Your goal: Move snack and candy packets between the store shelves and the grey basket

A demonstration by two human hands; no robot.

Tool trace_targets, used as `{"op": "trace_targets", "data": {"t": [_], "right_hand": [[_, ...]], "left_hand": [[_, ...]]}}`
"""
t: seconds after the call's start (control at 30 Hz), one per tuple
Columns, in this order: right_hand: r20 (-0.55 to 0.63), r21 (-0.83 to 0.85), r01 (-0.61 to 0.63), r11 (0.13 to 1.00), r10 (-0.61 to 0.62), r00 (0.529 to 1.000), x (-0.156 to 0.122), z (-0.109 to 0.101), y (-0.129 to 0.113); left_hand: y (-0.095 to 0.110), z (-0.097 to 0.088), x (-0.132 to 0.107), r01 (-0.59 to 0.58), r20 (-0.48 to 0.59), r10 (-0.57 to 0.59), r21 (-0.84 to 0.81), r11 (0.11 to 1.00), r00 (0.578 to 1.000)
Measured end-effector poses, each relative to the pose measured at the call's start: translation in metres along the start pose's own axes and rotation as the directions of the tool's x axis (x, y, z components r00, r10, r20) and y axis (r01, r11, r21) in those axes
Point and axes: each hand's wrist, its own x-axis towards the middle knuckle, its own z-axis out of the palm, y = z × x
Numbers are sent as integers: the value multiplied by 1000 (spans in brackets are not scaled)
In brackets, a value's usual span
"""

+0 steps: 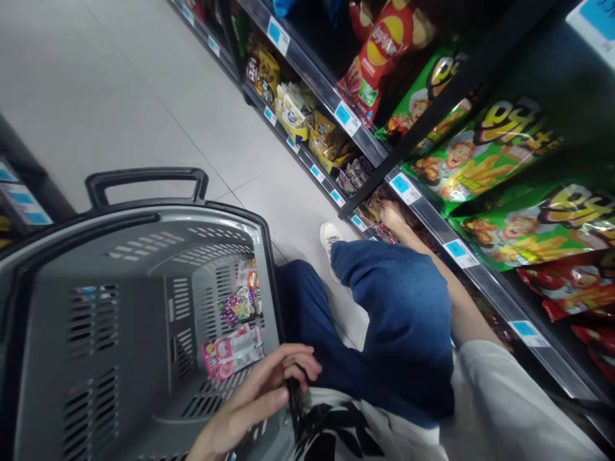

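I am crouched in a shop aisle beside a grey shopping basket (144,243). My left hand (262,394) curls over the basket's near rim, fingers wrapped on its dark edge. Inside the basket lie a pink and white packet (233,351) and a colourful sweet packet (240,304). My right hand (393,216) reaches out past my blue-trousered knee to the lowest shelf and rests among small snack packets (372,208); its fingers are hidden among them.
Black shelving (432,218) with blue price tags runs along the right, stocked with green snack bags (485,153), a red crisp bag (384,45) and yellow packets (298,112). My white shoe (329,238) stands on the pale tiled floor. Another shelf edge shows at far left.
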Motion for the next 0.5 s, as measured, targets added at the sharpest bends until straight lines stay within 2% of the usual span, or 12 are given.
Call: {"op": "trace_targets", "data": {"t": [0.1,0.3,0.4,0.5], "right_hand": [[19,-22,-62,998,63,998,11,9,-2],[87,-42,-91,995,94,992,13,17,-7],[44,-39,-92,995,94,995,7,12,-13],[-8,-23,-25,999,25,1000,-1,2,-28]], "left_hand": [[1,0,1,-1,9,1,9,1000,1000],[3,1,0,5,16,-5,6,1000,1000],[1,-1,0,13,18,-13,14,1000,1000],[1,-1,2,11,17,-11,25,1000,1000]]}}
